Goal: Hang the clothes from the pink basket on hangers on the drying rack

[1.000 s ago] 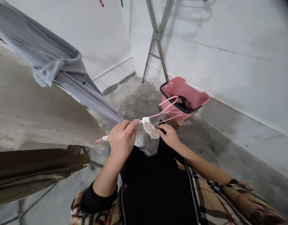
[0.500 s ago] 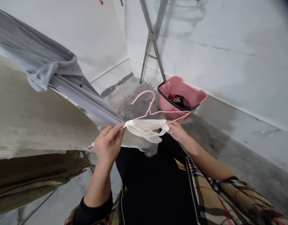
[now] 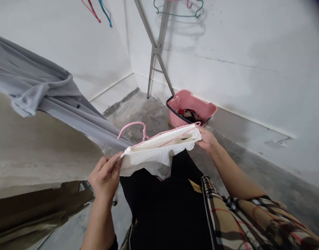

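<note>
A white garment [image 3: 149,158] with a gathered waistband is stretched over a pink clothes hanger [image 3: 135,124], whose hook points up and to the left. My left hand [image 3: 106,173] pinches the garment's left end, with the hanger's arm running toward it. At the other end, my right hand [image 3: 206,139] grips the garment's edge beside the hanger's right tip. The waistband gapes between my hands, and the lower cloth hangs over my lap. Some fingertips of the right hand are hidden behind the cloth.
Grey cloth [image 3: 45,83] drapes over a rack at left, above brown cloth [image 3: 32,208]. A pink laundry basket [image 3: 190,100] holding dark red clothing stands by the wall. Metal rack legs [image 3: 156,50] rise behind it. A green hanger [image 3: 177,14] and a blue hanger [image 3: 105,13] hang higher up.
My right hand has pulled the garment's edge rightward to the hanger's right tip, so the waistband now spans the hanger. The view has shifted, showing more hangers above.
</note>
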The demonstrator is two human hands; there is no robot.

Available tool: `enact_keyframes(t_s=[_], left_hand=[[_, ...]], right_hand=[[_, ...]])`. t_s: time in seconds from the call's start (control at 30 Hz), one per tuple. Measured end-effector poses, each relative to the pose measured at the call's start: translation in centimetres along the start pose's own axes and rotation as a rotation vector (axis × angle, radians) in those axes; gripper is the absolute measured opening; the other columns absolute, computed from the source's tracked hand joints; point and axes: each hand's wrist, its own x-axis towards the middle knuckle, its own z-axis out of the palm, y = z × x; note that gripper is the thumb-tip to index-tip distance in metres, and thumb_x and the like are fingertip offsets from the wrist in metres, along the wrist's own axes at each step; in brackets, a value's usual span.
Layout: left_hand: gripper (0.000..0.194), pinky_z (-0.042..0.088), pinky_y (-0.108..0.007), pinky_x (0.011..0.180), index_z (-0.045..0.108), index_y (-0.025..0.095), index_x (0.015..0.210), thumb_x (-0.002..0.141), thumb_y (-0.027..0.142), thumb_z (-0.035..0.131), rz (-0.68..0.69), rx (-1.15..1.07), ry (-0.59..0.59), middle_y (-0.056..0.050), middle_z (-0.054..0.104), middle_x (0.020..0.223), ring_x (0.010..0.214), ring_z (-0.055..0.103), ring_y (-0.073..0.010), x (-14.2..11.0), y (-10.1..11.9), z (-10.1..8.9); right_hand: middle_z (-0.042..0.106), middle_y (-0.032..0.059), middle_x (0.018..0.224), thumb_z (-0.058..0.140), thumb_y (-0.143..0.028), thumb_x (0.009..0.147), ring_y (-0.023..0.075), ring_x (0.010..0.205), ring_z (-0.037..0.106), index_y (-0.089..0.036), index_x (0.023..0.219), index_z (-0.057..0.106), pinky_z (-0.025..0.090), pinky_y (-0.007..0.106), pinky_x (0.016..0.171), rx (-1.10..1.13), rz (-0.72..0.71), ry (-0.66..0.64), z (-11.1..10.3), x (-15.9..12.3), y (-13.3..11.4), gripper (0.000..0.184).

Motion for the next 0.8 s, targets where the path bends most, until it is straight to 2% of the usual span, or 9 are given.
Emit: enact_keyframes(t_s=[0.1, 0.23, 0.47, 0.53, 0.57, 0.67, 0.7, 0.73, 0.8], left_hand=[[0.011, 0.043, -0.020, 0.057, 0.076, 0.023, 0.090, 0.085, 0.026, 0.068, -0.002, -0.008, 0.003, 0.000, 0.066, 0.069, 0.057, 0.058, -0.0084, -0.3, -0.2, -0.1], [0.011, 0.044, -0.018, 0.056, 0.077, 0.022, 0.089, 0.085, 0.025, 0.067, 0.046, -0.023, -0.025, -0.001, 0.068, 0.070, 0.058, 0.060, -0.0083, -0.3, -0.2, -0.5], [0.015, 0.040, -0.014, 0.052, 0.077, 0.023, 0.097, 0.087, 0.026, 0.066, 0.172, 0.184, -0.096, 0.002, 0.066, 0.072, 0.057, 0.058, -0.0047, -0.7, -1.0, -1.2], [0.015, 0.041, -0.014, 0.055, 0.077, 0.021, 0.098, 0.088, 0.025, 0.066, 0.148, 0.170, -0.108, 0.002, 0.066, 0.073, 0.060, 0.060, -0.0046, -1.0, -1.2, -1.0], [0.015, 0.042, -0.013, 0.056, 0.077, 0.020, 0.097, 0.088, 0.025, 0.066, 0.121, 0.153, -0.101, 0.002, 0.066, 0.073, 0.061, 0.061, -0.0048, -1.2, -1.3, -0.8], [0.015, 0.041, -0.014, 0.055, 0.077, 0.020, 0.096, 0.088, 0.026, 0.066, 0.038, 0.106, -0.093, 0.002, 0.065, 0.071, 0.060, 0.060, -0.0051, -1.6, -1.5, -0.1], [0.015, 0.042, -0.014, 0.055, 0.077, 0.020, 0.096, 0.087, 0.026, 0.066, 0.022, 0.079, -0.096, 0.002, 0.065, 0.071, 0.060, 0.060, -0.0053, -1.8, -1.5, 0.1], [0.015, 0.042, -0.015, 0.056, 0.077, 0.020, 0.096, 0.087, 0.026, 0.066, 0.010, 0.047, -0.103, 0.002, 0.065, 0.070, 0.059, 0.059, -0.0055, -1.8, -1.5, 0.3], [0.016, 0.043, -0.015, 0.057, 0.077, 0.020, 0.096, 0.087, 0.026, 0.065, -0.009, -0.026, -0.119, 0.002, 0.065, 0.068, 0.058, 0.059, -0.0061, -1.8, -1.6, 0.7]], right_hand=[[0.070, 0.0075, 0.072, 0.070, -0.048, 0.071, 0.0243, 0.073, 0.068, -0.019, 0.078, 0.063, 0.055, 0.038, 0.068, 0.016, -0.016, 0.082, -0.8, 0.4, -0.5, 0.031], [0.067, 0.0040, 0.070, 0.066, -0.052, 0.073, 0.0171, 0.063, 0.061, -0.018, 0.081, 0.062, 0.050, 0.031, 0.060, -0.165, -0.159, 0.295, -1.5, 1.1, -0.8, 0.035], [0.064, 0.0031, 0.071, 0.059, -0.047, 0.079, 0.0162, 0.062, 0.056, -0.019, 0.081, 0.064, 0.044, 0.028, 0.056, -0.404, -0.290, 0.397, -2.0, 1.0, -2.7, 0.029], [0.063, 0.0032, 0.071, 0.057, -0.046, 0.082, 0.0157, 0.061, 0.055, -0.018, 0.081, 0.063, 0.044, 0.027, 0.055, -0.464, -0.314, 0.333, -1.6, 0.0, -4.0, 0.029], [0.063, 0.0031, 0.070, 0.056, -0.046, 0.084, 0.0151, 0.060, 0.055, -0.018, 0.082, 0.063, 0.044, 0.027, 0.054, -0.513, -0.317, 0.231, -1.2, -0.8, -4.8, 0.029], [0.064, 0.0027, 0.072, 0.052, -0.045, 0.090, 0.0131, 0.058, 0.056, -0.018, 0.088, 0.065, 0.047, 0.026, 0.054, -0.585, -0.295, -0.225, 0.0, -3.1, -7.3, 0.030], [0.066, 0.0032, 0.076, 0.050, -0.044, 0.092, 0.0130, 0.060, 0.058, -0.018, 0.092, 0.066, 0.049, 0.026, 0.056, -0.576, -0.312, -0.315, 0.3, -3.6, -8.0, 0.031], [0.068, 0.0042, 0.082, 0.048, -0.043, 0.094, 0.0137, 0.064, 0.061, -0.019, 0.097, 0.066, 0.051, 0.027, 0.059, -0.571, -0.357, -0.346, 0.4, -3.9, -8.5, 0.030], [0.069, 0.0068, 0.098, 0.049, -0.040, 0.094, 0.0172, 0.082, 0.065, -0.021, 0.105, 0.066, 0.054, 0.030, 0.070, -0.645, -0.509, -0.283, 0.3, -3.8, -9.1, 0.028]])
